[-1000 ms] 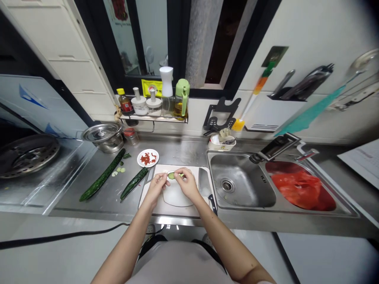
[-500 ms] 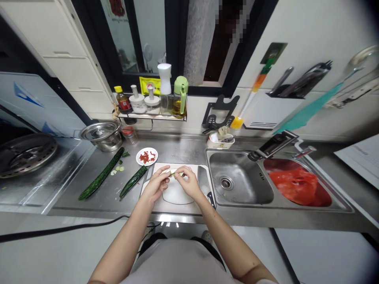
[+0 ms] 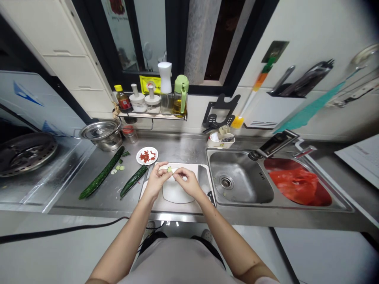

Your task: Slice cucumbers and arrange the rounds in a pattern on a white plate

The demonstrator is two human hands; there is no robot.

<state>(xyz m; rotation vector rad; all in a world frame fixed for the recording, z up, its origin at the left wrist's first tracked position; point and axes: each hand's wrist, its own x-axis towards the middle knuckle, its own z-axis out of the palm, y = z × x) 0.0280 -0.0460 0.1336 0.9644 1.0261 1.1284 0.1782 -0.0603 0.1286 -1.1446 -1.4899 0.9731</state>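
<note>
My left hand (image 3: 157, 180) pinches a small pale-green cucumber piece (image 3: 169, 169) between thumb and forefinger, above the white cutting board (image 3: 179, 193). Close beside it, my right hand (image 3: 188, 182) has its thumb and fingertips pressed together; whether anything is between them is too small to make out. A knife (image 3: 203, 179) lies along the board's right side, its black handle toward me. Left of the board rests a shorter cucumber (image 3: 133, 181), cut at one end. Farther left is a long whole cucumber (image 3: 102, 173), with a few cucumber slices (image 3: 119, 168) near it.
A white plate of chopped red pieces (image 3: 147, 156) stands behind the board. At the back left are a lidded steel pot (image 3: 102, 136) and a red-lidded jar (image 3: 129, 134). Bottles stand on a wall rack (image 3: 154, 115). To the right is a double sink (image 3: 241, 177) holding a red bag (image 3: 293, 185).
My hands have drawn slightly apart. The cucumber piece now shows upright at my left fingertips, where before both hands' fingers met around it.
</note>
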